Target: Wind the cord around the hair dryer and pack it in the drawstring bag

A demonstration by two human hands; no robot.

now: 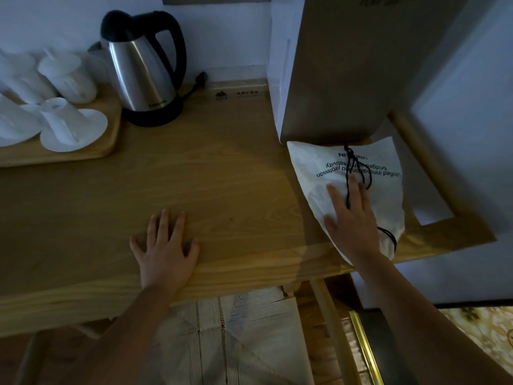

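A white drawstring bag (380,195) with black printed text and a black drawstring lies bulging at the right end of the wooden desk (211,173), partly under a tall grey panel. My right hand (352,218) rests flat on the bag, fingers spread, touching the drawstring. Near the desk's front edge my left hand (163,251) lies flat on the bare wood with fingers apart, holding nothing. No hair dryer is visible; whatever fills the bag is hidden.
A steel kettle (141,70) with black handle stands on its base at the back. A wooden tray (105,145) with several upturned white cups and saucers sits back left. The grey panel (341,68) rises at back right. A woven stool seat (238,337) is below the desk.
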